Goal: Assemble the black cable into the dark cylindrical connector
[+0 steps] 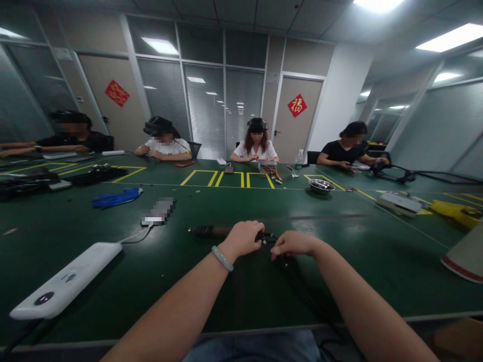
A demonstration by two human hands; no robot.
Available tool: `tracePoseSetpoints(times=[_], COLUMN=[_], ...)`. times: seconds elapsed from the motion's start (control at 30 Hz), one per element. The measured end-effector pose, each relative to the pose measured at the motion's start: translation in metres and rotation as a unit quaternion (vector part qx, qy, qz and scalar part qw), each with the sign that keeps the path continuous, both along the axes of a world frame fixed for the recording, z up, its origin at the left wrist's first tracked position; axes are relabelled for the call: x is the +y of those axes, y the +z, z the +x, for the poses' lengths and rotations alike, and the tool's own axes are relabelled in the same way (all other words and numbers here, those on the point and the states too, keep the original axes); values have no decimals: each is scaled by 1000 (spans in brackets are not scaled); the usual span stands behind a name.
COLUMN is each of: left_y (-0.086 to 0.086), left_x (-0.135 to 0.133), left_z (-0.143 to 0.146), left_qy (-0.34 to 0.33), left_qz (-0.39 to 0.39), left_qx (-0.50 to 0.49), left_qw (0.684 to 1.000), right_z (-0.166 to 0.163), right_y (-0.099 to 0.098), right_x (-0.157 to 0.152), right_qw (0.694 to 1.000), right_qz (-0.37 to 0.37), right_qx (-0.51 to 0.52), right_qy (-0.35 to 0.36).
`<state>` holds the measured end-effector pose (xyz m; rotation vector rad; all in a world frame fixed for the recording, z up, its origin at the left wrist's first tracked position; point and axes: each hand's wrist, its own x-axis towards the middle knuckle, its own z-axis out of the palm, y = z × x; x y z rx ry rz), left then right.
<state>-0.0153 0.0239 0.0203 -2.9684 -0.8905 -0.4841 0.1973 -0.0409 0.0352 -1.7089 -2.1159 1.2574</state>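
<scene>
A dark, rod-shaped tool [217,232] lies on the green table, its black tip pointing left. My left hand [243,237], with a pale bangle at the wrist, is closed around the tool's right end. Short thin wires [268,235] come out of that end, between my two hands. My right hand [292,244] is closed in a pinch at the end of a black cable [302,286], beside those wires. The cable runs down towards the table's near edge. Exactly what sits between the right fingertips is partly hidden.
A white power strip [68,281], a phone [158,211] and a blue glove [116,197] lie to the left. Further off stand a metal bowl [321,186] and a water bottle [298,164]. Several people sit across the green table [181,291]. A pale container [466,254] stands at right.
</scene>
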Motion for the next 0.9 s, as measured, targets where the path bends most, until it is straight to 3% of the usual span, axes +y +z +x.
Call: tracePoseSetpoints(times=[0.2, 0.37, 0.43, 0.53, 0.73, 0.9], left_y=[-7, -10, -11, -12, -14, -15], left_x=[-3, -2, -2, -2, 1, 4], left_z=[14, 16, 15, 14, 13, 12], left_qy=[7, 12, 9, -3, 4, -5], left_qz=[8, 6, 8, 4, -30, -33], left_qx=[-2, -5, -17, -35, -37, -51], left_qw=[1000, 1000, 1000, 999, 999, 998], right_z=[7, 2, 1, -2, -18, -28], right_y=[-33, -45, -46, -43, -30, -33], right_x=[3, 8, 10, 7, -6, -5], right_qw=[970, 937, 932, 930, 895, 872], right_qz=[-9, 114, 160, 236, 358, 376], right_qx=[193, 235, 195, 58, -188, -280], right_qy=[-146, -231, -259, -276, -189, -142])
